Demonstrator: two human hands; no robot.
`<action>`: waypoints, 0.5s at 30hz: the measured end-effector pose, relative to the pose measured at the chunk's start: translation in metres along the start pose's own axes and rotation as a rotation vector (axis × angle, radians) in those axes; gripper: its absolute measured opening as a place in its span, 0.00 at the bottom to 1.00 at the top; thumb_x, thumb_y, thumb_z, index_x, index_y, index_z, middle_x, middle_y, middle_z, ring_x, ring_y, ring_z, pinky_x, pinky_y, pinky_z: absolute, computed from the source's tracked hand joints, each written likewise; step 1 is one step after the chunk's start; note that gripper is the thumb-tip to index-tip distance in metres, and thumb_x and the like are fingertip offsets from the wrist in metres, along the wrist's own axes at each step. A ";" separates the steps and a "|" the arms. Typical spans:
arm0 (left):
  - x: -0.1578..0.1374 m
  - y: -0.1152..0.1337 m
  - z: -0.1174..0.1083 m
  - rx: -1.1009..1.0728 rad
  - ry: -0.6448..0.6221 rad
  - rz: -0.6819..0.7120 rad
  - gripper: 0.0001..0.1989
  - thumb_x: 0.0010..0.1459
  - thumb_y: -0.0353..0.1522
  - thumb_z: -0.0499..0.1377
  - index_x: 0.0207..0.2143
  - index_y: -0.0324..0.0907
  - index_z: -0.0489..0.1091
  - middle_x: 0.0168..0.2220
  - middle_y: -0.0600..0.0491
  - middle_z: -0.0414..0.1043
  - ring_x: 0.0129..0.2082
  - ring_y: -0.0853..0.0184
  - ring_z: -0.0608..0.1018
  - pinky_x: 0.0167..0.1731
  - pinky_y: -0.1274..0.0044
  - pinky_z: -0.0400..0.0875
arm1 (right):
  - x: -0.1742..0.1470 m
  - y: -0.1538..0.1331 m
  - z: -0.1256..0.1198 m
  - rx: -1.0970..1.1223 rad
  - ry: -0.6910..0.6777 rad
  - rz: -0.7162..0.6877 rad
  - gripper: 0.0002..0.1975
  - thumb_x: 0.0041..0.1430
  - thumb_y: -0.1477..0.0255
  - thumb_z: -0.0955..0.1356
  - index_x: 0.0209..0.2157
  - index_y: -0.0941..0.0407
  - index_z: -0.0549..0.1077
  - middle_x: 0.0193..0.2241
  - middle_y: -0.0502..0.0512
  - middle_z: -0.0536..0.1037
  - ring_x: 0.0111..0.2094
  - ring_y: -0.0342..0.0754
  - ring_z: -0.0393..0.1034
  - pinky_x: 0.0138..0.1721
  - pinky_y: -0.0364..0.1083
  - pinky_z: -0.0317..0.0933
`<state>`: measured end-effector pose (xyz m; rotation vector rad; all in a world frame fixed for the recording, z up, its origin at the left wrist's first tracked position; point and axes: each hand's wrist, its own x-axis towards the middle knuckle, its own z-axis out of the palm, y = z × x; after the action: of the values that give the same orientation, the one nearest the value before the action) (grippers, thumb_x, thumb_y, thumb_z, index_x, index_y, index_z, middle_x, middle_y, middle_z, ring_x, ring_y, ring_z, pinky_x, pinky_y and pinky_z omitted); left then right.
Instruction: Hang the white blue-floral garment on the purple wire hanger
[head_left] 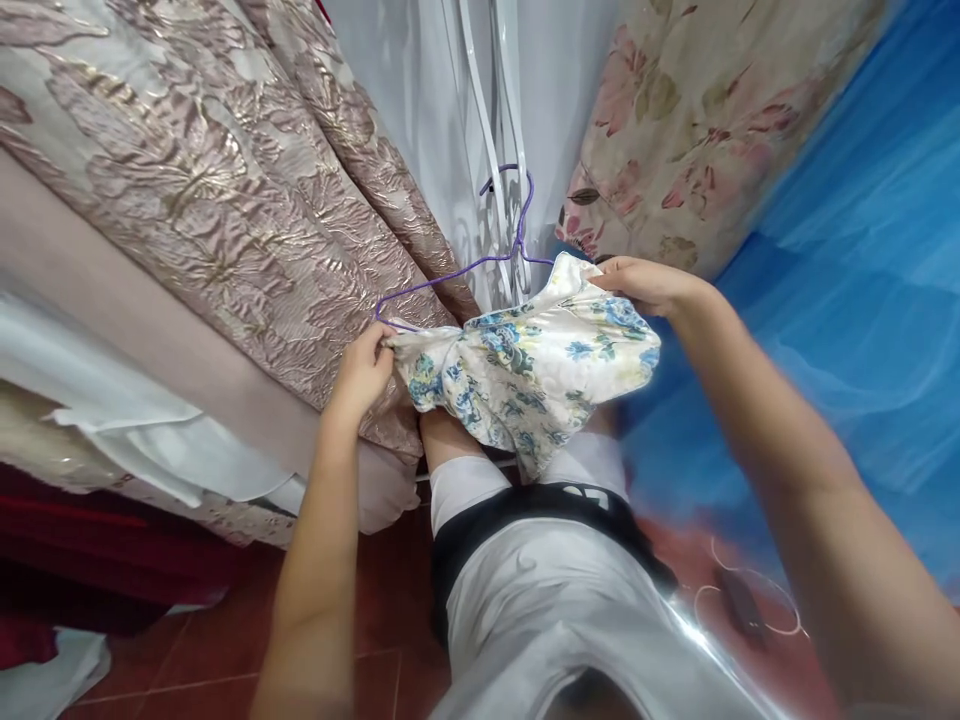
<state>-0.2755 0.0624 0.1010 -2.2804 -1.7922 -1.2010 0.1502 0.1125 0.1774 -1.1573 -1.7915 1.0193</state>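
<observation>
In front of my thighs hangs a white blouse [525, 370] with blue and green flowers. A purple wire hanger [480, 263] sticks out above it, its right end going into the blouse and its left end bare. My left hand [365, 365] pinches the garment's left edge close to the hanger's left corner. At the right, my right hand [637, 283] is closed on the upper shoulder edge of the blouse, with the fingertips partly behind the cloth. The hanger's hook lies against white metal bars.
White metal bars [486, 130] stand straight ahead. Shiny pink-gold brocade [225, 190] hangs on the left, floral fabric [675, 130] and blue tulle [847, 280] on the right. A dark device with a pale cable [739, 600] lies on the red tiled floor [360, 640].
</observation>
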 end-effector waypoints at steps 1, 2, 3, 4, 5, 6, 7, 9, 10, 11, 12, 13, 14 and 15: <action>0.007 0.002 0.002 -0.015 0.039 -0.016 0.13 0.56 0.27 0.52 0.42 0.42 0.70 0.34 0.51 0.76 0.32 0.60 0.76 0.42 0.69 0.72 | 0.001 0.001 0.002 0.019 -0.030 -0.004 0.19 0.52 0.58 0.78 0.20 0.55 0.74 0.16 0.53 0.75 0.19 0.48 0.70 0.20 0.46 0.63; 0.013 0.004 0.004 -0.037 0.085 -0.024 0.16 0.56 0.25 0.52 0.46 0.42 0.68 0.35 0.50 0.77 0.33 0.61 0.77 0.42 0.69 0.72 | 0.002 0.001 0.003 0.042 -0.072 -0.002 0.19 0.51 0.58 0.78 0.20 0.55 0.74 0.17 0.53 0.75 0.19 0.48 0.70 0.19 0.46 0.63; 0.017 0.006 0.006 -0.061 0.128 -0.024 0.20 0.56 0.24 0.52 0.51 0.41 0.66 0.37 0.50 0.77 0.34 0.61 0.77 0.43 0.69 0.72 | 0.002 0.002 0.004 0.061 -0.109 0.003 0.19 0.51 0.58 0.78 0.19 0.55 0.74 0.17 0.53 0.76 0.18 0.47 0.70 0.19 0.45 0.63; 0.020 0.007 0.008 -0.080 0.164 -0.014 0.24 0.56 0.23 0.52 0.56 0.40 0.64 0.39 0.49 0.78 0.35 0.60 0.78 0.44 0.69 0.72 | 0.002 0.002 0.005 0.070 -0.130 0.009 0.19 0.51 0.58 0.78 0.19 0.56 0.74 0.17 0.54 0.76 0.18 0.48 0.70 0.18 0.45 0.63; 0.023 0.007 0.009 -0.088 0.192 0.008 0.27 0.57 0.22 0.52 0.59 0.39 0.62 0.41 0.49 0.78 0.38 0.60 0.78 0.46 0.69 0.72 | 0.002 0.001 0.005 0.067 -0.129 0.014 0.20 0.52 0.57 0.78 0.19 0.56 0.74 0.17 0.54 0.77 0.19 0.48 0.71 0.18 0.45 0.64; 0.024 0.006 0.009 -0.079 0.206 0.040 0.28 0.57 0.22 0.51 0.60 0.39 0.63 0.43 0.48 0.78 0.40 0.60 0.79 0.48 0.69 0.72 | 0.001 0.001 0.006 0.056 -0.107 0.015 0.20 0.52 0.57 0.78 0.19 0.56 0.74 0.17 0.54 0.77 0.19 0.48 0.71 0.19 0.46 0.64; 0.025 0.005 0.009 -0.055 0.212 0.080 0.27 0.57 0.21 0.51 0.58 0.40 0.66 0.44 0.48 0.78 0.43 0.60 0.78 0.50 0.68 0.72 | 0.000 0.001 0.006 0.040 -0.069 0.010 0.21 0.53 0.56 0.78 0.19 0.55 0.74 0.17 0.54 0.77 0.19 0.48 0.71 0.19 0.46 0.65; 0.027 0.001 0.003 0.014 0.202 0.181 0.23 0.55 0.21 0.50 0.50 0.40 0.74 0.44 0.49 0.77 0.46 0.59 0.77 0.51 0.68 0.72 | -0.002 0.001 0.005 0.025 0.021 -0.019 0.21 0.53 0.55 0.77 0.19 0.55 0.74 0.17 0.53 0.76 0.19 0.48 0.71 0.20 0.46 0.66; 0.029 0.000 -0.002 0.046 0.195 0.232 0.22 0.53 0.20 0.49 0.45 0.40 0.76 0.42 0.49 0.76 0.46 0.58 0.77 0.51 0.67 0.72 | -0.003 0.001 0.005 0.038 0.047 -0.040 0.21 0.53 0.54 0.77 0.20 0.54 0.74 0.17 0.52 0.76 0.19 0.48 0.72 0.20 0.46 0.67; 0.031 0.000 -0.006 0.068 0.189 0.278 0.21 0.52 0.20 0.49 0.42 0.40 0.77 0.39 0.49 0.75 0.45 0.58 0.76 0.49 0.67 0.73 | -0.004 0.002 0.004 0.066 0.054 -0.062 0.21 0.53 0.54 0.77 0.21 0.54 0.74 0.18 0.52 0.77 0.20 0.48 0.72 0.21 0.46 0.67; 0.035 0.004 -0.011 0.080 0.185 0.320 0.21 0.52 0.20 0.49 0.41 0.40 0.78 0.38 0.49 0.74 0.44 0.58 0.76 0.48 0.66 0.73 | -0.003 0.003 0.005 0.101 0.042 -0.074 0.20 0.53 0.54 0.77 0.22 0.54 0.74 0.18 0.52 0.77 0.21 0.48 0.72 0.22 0.46 0.68; 0.040 0.010 -0.013 0.079 0.185 0.352 0.21 0.53 0.20 0.49 0.40 0.40 0.78 0.37 0.49 0.73 0.43 0.58 0.76 0.48 0.66 0.73 | -0.002 0.004 0.006 0.135 0.022 -0.076 0.20 0.53 0.54 0.77 0.23 0.54 0.75 0.19 0.52 0.77 0.22 0.48 0.73 0.23 0.46 0.68; 0.045 0.020 -0.015 0.066 0.183 0.373 0.20 0.54 0.20 0.49 0.39 0.40 0.78 0.37 0.49 0.72 0.44 0.58 0.76 0.48 0.65 0.73 | 0.000 0.004 0.008 0.158 0.006 -0.071 0.19 0.53 0.54 0.77 0.24 0.54 0.76 0.20 0.53 0.78 0.23 0.47 0.72 0.23 0.45 0.67; 0.051 0.033 -0.013 0.044 0.179 0.384 0.20 0.56 0.20 0.49 0.40 0.40 0.78 0.38 0.49 0.72 0.44 0.58 0.76 0.49 0.65 0.73 | 0.003 0.004 0.010 0.163 0.001 -0.056 0.19 0.54 0.54 0.77 0.25 0.55 0.77 0.21 0.53 0.78 0.23 0.47 0.72 0.23 0.45 0.66</action>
<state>-0.2526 0.0872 0.1534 -2.2668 -1.2359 -1.2295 0.1414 0.1147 0.1700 -1.0022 -1.6971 1.1088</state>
